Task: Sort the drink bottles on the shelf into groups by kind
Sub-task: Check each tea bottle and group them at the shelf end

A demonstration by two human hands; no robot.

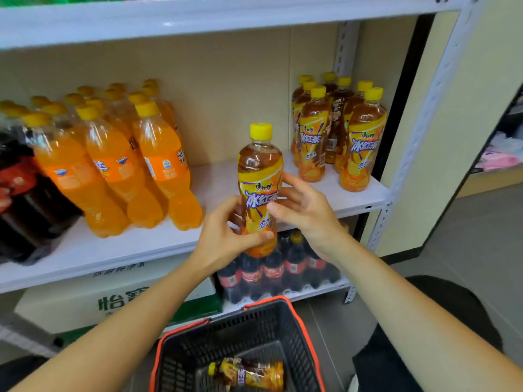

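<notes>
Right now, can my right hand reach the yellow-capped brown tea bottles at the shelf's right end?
Probably yes: bare white shelf separates the right hand from those tea bottles, though it holds another bottle.

A black mesh basket with a red rim and red handles is seen from above at the bottom centre. Behind it to the left, a white carton is placed, printed with green characters and banded in green along its base. Grey floor tiles are laid out to the right. A cream wall panel is edged below by a black skirting. At the far right, pink and white soft packs are stacked on a pale wooden board, too blurred to be identified
</notes>
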